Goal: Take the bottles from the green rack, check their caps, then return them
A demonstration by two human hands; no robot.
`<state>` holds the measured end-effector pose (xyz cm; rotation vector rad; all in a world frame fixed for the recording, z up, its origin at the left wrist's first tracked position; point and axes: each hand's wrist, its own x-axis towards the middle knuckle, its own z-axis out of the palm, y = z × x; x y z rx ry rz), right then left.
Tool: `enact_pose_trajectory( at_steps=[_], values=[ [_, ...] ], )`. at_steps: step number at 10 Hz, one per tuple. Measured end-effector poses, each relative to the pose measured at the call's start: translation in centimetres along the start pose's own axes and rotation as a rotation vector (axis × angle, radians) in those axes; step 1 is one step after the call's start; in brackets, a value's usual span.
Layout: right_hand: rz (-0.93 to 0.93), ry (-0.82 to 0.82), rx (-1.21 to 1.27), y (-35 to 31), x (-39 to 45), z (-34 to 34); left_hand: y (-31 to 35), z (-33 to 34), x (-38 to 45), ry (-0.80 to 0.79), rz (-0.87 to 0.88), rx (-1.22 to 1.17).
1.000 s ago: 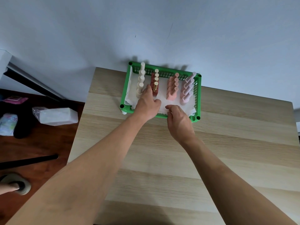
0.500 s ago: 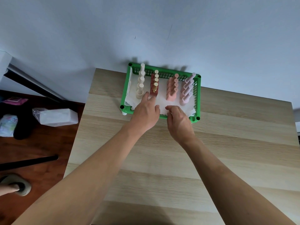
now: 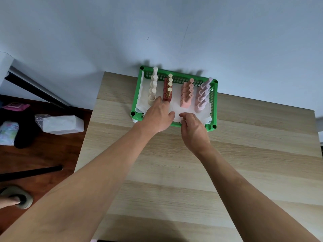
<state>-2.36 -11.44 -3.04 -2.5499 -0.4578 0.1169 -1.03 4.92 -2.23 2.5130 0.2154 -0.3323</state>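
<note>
A green rack point(image 3: 135, 100) lined with white paper stands at the table's back edge against the wall. Four rows of bottles stand upright in it: cream bottles point(image 3: 153, 86), red bottles with gold caps point(image 3: 168, 91), salmon bottles point(image 3: 187, 95) and pale mauve bottles point(image 3: 202, 96). My left hand point(image 3: 158, 116) reaches over the rack's front rim, its straight fingertips by the front red bottle and the front cream one, holding nothing. My right hand point(image 3: 194, 130) hovers at the front rim with loosely curled fingers and nothing in it.
The light wooden table point(image 3: 192, 180) stretches towards me. On the dark floor to the left lie a white wrapped packet point(image 3: 61, 124), a black pole point(image 3: 29, 172) and some small packs. A foot in a slipper point(image 3: 15, 199) shows at lower left.
My left hand has drawn back a little from the front red bottle and its fingers have straightened. The right hand has hardly moved.
</note>
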Motion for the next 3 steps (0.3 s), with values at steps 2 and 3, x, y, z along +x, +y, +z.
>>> enact_pose_trajectory(
  at_steps=[2,3],
  values=[
    [-0.010,0.002,-0.003,-0.2,0.0,0.0,0.0,-0.7,-0.9,0.009,0.040,-0.006],
    [-0.016,0.036,0.014,0.0,-0.1,0.2,-0.7,-0.7,-3.1,0.086,0.111,-0.056]
  ],
)
